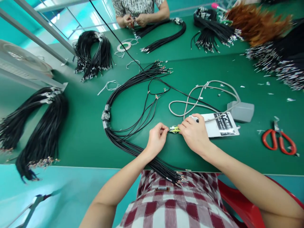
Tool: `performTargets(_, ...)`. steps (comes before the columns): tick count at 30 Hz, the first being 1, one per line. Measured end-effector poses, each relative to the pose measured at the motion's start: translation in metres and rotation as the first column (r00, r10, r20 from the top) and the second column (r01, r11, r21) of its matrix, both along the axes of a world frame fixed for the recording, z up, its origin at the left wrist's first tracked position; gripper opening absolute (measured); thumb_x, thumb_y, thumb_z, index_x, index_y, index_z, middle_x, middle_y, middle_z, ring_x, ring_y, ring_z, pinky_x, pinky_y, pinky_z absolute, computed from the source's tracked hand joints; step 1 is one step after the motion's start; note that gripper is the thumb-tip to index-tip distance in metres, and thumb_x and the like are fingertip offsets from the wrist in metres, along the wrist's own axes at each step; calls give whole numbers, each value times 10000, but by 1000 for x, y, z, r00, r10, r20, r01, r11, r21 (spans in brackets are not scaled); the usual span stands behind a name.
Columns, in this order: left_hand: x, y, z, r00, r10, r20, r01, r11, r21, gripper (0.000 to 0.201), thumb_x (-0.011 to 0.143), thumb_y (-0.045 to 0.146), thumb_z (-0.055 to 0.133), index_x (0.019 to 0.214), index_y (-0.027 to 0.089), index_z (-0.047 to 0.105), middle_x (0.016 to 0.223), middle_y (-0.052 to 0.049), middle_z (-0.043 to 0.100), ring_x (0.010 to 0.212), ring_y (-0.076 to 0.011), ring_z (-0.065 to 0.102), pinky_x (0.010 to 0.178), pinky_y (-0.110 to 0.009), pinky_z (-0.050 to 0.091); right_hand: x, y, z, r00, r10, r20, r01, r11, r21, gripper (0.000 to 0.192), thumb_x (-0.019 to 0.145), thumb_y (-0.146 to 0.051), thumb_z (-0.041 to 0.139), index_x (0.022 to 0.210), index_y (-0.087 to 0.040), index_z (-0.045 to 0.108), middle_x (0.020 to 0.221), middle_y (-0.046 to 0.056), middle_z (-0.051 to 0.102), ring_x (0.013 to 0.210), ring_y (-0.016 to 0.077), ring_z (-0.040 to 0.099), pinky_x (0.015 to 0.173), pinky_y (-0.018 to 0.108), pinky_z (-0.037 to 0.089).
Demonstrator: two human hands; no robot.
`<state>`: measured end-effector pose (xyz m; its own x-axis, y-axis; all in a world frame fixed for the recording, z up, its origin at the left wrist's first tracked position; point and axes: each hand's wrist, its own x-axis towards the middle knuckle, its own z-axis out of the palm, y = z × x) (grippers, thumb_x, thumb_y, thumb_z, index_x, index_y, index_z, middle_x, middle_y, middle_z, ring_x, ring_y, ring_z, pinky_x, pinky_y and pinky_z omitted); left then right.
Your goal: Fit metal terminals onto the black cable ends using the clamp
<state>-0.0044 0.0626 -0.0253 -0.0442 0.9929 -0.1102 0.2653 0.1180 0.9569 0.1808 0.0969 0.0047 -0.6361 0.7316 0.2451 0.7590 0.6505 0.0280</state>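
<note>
My left hand (pixel 157 139) is closed, its thumb and forefinger pinching the end of a thin black cable. A small yellow-green piece (pixel 175 129), too small to make out fully, lies between my two hands. Against its right end are the bent fingers of my right hand (pixel 195 131), closed on it. A flat white box with a black printed label (pixel 224 123) lies under and beside my right hand. From the left, a looped bundle of black cables (pixel 118 90), bound with clear ties, curves round; its near ends hang over the table edge at my lap. Several cables with bared copper tips (pixel 156 97) are set apart from it.
Red-handled cutters (pixel 279 139) lie to the right. A grey power adapter (pixel 242 111) and its coiled grey cord (pixel 201 103) sit behind the white box. More cable bundles (pixel 44 126) lie left and at the back. Across the table, a person's hands (pixel 135 20) work on cables.
</note>
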Motion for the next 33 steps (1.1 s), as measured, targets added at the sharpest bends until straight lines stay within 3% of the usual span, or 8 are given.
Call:
performTargets(6,2,4,-4,999,-18,-38,18,1000,0,154,893,290,565,779,189,541,582,43,536,446,-86,435,436,-204,255,-3,-3,3,999,-35,-7,35,999,-28,201,869,-62,583,781,-240,618,758,22,655,924,226,543,1071,497,273)
performTargets(11,1,4,-7,1000,-19,-8,19,1000,-11,177,883,326,585,778,187,548,574,44,528,447,-86,432,435,-202,263,-5,-7,10,997,-76,2,76,996,-47,100,865,-109,645,919,-190,665,940,64,727,1080,258,563,1094,534,219)
performTargets(14,1,4,-8,1000,-2,31,2,1000,-16,196,866,357,619,780,188,567,572,42,535,445,-87,440,430,-202,277,13,-17,17,989,-68,-132,66,998,-17,212,892,-214,680,1101,-191,654,1169,83,729,1189,271,564,1094,531,226)
performTargets(16,0,4,-9,999,9,43,-8,1000,-21,206,855,366,637,772,187,577,565,41,536,434,-84,430,423,-202,273,34,-30,18,957,-114,-267,128,991,38,259,915,-250,673,1169,-224,631,1232,68,722,1172,262,600,1080,517,259)
performTargets(20,0,4,-11,998,20,56,-19,1000,-24,199,845,360,648,768,186,589,534,47,515,415,-79,400,411,-200,249,71,-63,3,851,-253,-460,338,935,112,172,891,-183,682,1041,-244,626,1177,57,749,1109,266,646,1004,468,368)
performTargets(24,1,3,-10,997,31,67,-29,999,-31,191,834,355,658,761,194,585,515,57,489,404,-77,380,407,-201,232,72,-83,-16,860,-238,-451,308,948,86,162,877,-152,677,979,-252,601,1189,51,751,1140,277,638,999,472,386)
performTargets(29,-5,5,-8,999,15,39,-14,999,-32,163,850,318,620,765,191,561,520,63,485,418,-80,421,420,-194,272,65,-77,-32,880,-215,-424,314,933,178,180,856,-125,687,931,-264,602,1100,-14,781,1064,260,679,1038,486,356)
performTargets(33,-19,5,-7,986,116,117,-112,993,-42,224,826,355,662,769,179,536,612,41,555,398,-64,457,406,-194,313,68,-73,-37,869,-207,-450,319,929,188,178,842,-137,700,923,-268,610,1079,-9,786,1064,271,670,1045,507,368)
